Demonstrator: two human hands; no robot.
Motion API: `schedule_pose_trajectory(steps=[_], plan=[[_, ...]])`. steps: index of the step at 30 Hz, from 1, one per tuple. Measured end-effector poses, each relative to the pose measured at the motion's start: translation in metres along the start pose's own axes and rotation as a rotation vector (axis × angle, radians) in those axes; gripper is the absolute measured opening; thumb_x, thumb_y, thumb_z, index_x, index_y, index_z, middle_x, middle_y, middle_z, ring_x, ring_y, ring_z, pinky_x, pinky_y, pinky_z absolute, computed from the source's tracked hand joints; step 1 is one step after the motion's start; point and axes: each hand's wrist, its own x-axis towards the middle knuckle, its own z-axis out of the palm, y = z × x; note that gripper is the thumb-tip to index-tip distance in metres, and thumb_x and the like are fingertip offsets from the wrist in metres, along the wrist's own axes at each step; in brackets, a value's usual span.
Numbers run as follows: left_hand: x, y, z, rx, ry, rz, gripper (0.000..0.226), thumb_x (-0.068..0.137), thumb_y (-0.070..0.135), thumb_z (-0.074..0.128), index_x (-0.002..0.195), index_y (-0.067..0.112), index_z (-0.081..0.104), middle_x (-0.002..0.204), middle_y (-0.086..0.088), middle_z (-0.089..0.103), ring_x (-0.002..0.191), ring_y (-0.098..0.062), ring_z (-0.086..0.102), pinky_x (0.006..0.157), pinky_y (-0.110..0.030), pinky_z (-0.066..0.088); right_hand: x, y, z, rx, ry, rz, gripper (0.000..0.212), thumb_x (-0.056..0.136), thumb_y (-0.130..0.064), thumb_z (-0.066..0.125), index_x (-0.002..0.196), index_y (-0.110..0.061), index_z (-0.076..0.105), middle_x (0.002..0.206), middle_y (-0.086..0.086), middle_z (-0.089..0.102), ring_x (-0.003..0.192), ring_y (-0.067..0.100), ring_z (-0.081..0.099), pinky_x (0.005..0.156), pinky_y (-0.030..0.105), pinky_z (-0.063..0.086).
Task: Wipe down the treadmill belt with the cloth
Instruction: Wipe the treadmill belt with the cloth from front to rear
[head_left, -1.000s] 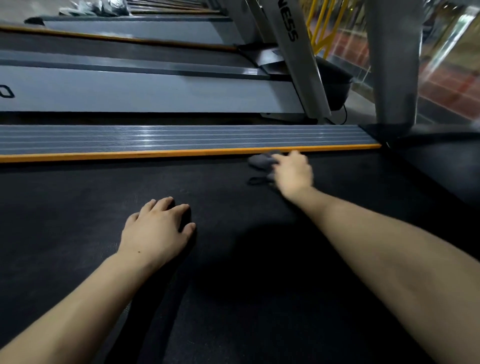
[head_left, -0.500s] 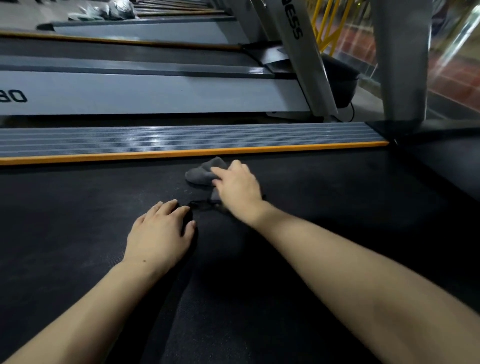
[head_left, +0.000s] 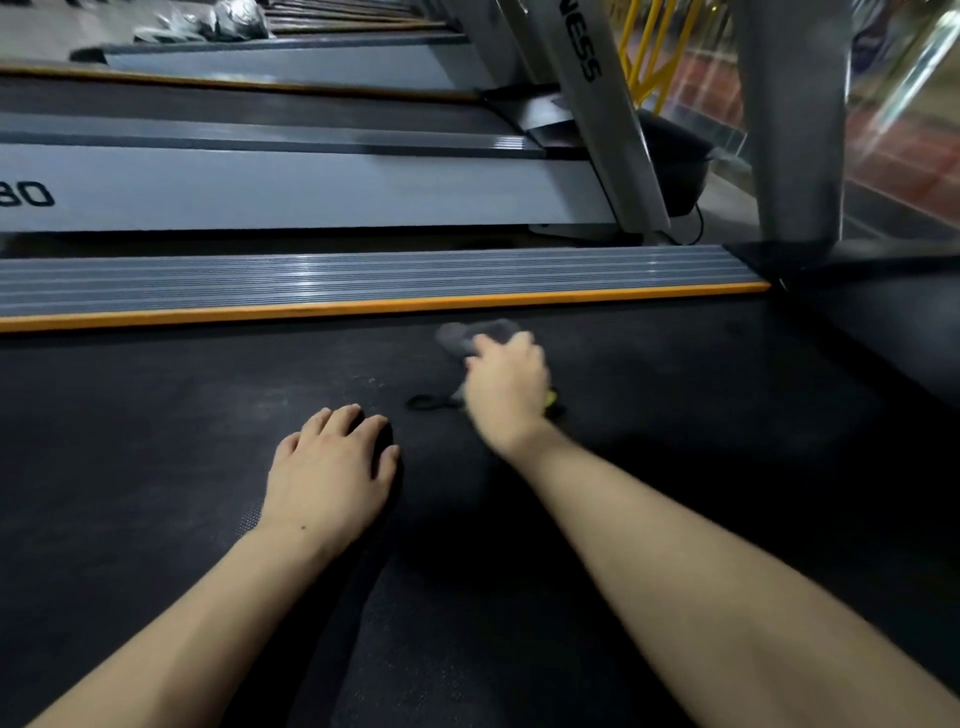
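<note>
The black treadmill belt fills the lower part of the head view. My right hand presses a dark grey cloth flat onto the belt, close to the orange-edged side rail. Part of the cloth sticks out beyond my fingers, and a thin dark loop trails from it on the left. My left hand rests palm-down on the belt, nearer to me and to the left of the cloth, fingers slightly spread and holding nothing.
A ribbed grey footrail runs along the belt's far side. Beyond it stands a second treadmill with a slanted silver upright. A thick grey post rises at the right, above the dark motor cover.
My right hand first swept the cloth left along the belt, then back to the right and a little away from me. My left hand has stayed planted in the same spot.
</note>
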Motion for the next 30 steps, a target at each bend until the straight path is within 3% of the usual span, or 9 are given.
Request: schedule_pose_trajectory(steps=[2,5,7,10,12,16,20,23,30], plan=[[0.001,0.002,0.000,-0.001,0.002,-0.016,0.039,0.098,0.050,0.042,0.128,0.031,0.058,0.143,0.007,0.050,0.138,-0.021,0.038,0.107,-0.042,0.035,-0.022,-0.035,0.007,0.026,-0.067,-0.247,0.020,0.091,-0.037,0.057,0.108,-0.029,0.064,0.107,0.009,0.051,0.098,0.031,0.050,0.077,0.039,0.043],[-0.001,0.005,-0.002,-0.011,0.014,-0.024,0.038,0.099,0.049,0.041,0.128,0.033,0.058,0.145,0.006,0.049,0.139,-0.020,0.037,0.110,-0.042,0.033,-0.007,-0.001,-0.005,0.052,-0.137,-0.416,0.028,0.092,-0.036,0.056,0.119,-0.033,0.062,0.106,0.006,0.051,0.101,0.030,0.050,0.079,0.042,0.047],[-0.002,0.009,-0.003,-0.013,0.019,0.000,0.037,0.099,0.049,0.040,0.128,0.036,0.058,0.145,0.008,0.049,0.140,-0.019,0.036,0.111,-0.042,0.032,0.013,0.058,-0.020,-0.021,-0.094,-0.309,0.032,0.090,-0.039,0.057,0.121,-0.036,0.062,0.105,0.006,0.051,0.100,0.031,0.051,0.079,0.042,0.050],[-0.002,0.016,-0.003,-0.019,0.035,0.042,0.037,0.098,0.049,0.042,0.129,0.036,0.058,0.146,0.007,0.048,0.141,-0.019,0.037,0.110,-0.042,0.033,0.035,0.155,-0.049,-0.125,-0.004,0.015,0.032,0.088,-0.041,0.059,0.119,-0.034,0.063,0.105,0.010,0.050,0.098,0.034,0.053,0.077,0.040,0.049],[-0.002,0.019,0.000,-0.018,0.027,0.053,0.037,0.097,0.048,0.045,0.129,0.035,0.059,0.145,0.005,0.049,0.139,-0.020,0.039,0.109,-0.043,0.035,0.035,0.181,-0.059,-0.174,0.031,0.158,0.027,0.092,-0.038,0.056,0.117,-0.030,0.064,0.106,0.013,0.049,0.099,0.035,0.051,0.078,0.041,0.045],[-0.005,0.021,0.006,0.016,0.009,0.064,0.039,0.097,0.049,0.043,0.131,0.034,0.057,0.144,0.006,0.049,0.139,-0.019,0.039,0.108,-0.042,0.036,0.011,0.112,-0.040,-0.126,0.063,0.182,0.025,0.086,-0.041,0.059,0.103,-0.024,0.065,0.105,0.013,0.052,0.094,0.035,0.053,0.075,0.040,0.046],[-0.011,0.020,0.005,0.026,0.014,0.049,0.039,0.096,0.047,0.047,0.132,0.033,0.057,0.144,0.005,0.050,0.138,-0.020,0.041,0.107,-0.043,0.037,-0.038,0.005,-0.012,-0.008,-0.070,-0.245,0.023,0.089,-0.039,0.057,0.110,-0.029,0.062,0.106,0.009,0.051,0.097,0.032,0.050,0.075,0.040,0.044],[-0.017,0.019,0.000,0.023,0.006,0.029,0.040,0.097,0.047,0.045,0.133,0.033,0.056,0.148,0.005,0.048,0.141,-0.020,0.038,0.108,-0.043,0.037,-0.033,0.019,-0.023,0.024,-0.142,-0.393,0.031,0.093,-0.041,0.054,0.123,-0.036,0.058,0.107,0.005,0.051,0.102,0.029,0.050,0.082,0.042,0.048],[-0.031,0.022,0.000,-0.003,0.033,0.045,0.039,0.097,0.046,0.047,0.130,0.030,0.060,0.148,0.002,0.049,0.143,-0.024,0.036,0.110,-0.046,0.035,0.008,0.183,-0.066,-0.245,-0.040,0.102,0.029,0.096,-0.042,0.050,0.122,-0.034,0.060,0.106,0.011,0.048,0.098,0.034,0.051,0.078,0.042,0.046]])
